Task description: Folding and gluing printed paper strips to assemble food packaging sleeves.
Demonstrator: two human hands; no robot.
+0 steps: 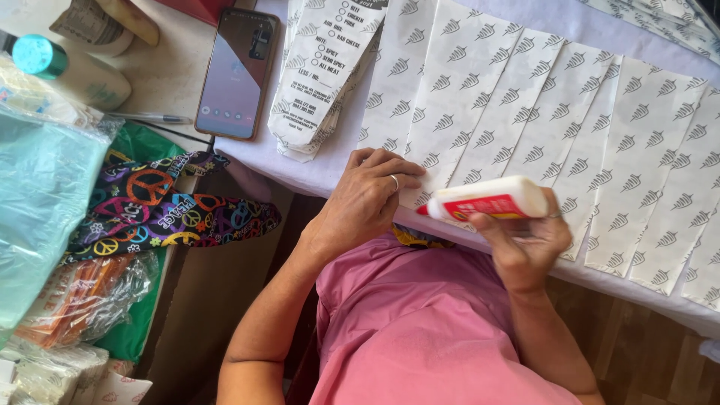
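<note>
White plastic glue bottle with a red label [491, 201], gripped in the right hand [525, 244], is tipping its nozzle onto a white leaf-printed paper strip [439, 112] at frame centre, which the left hand [367, 199] is pinning with flat fingers; squeezing too hard could smear glue.

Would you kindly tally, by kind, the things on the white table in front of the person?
Patterned paper sheets laid in a row: about 9, the far ones cut off by the frame
Stack of printed paper bags: 1
Phone: 1
Glue bottle, held in the right hand: 1
Total: about 12
The left hand presses on a sheet.
</note>
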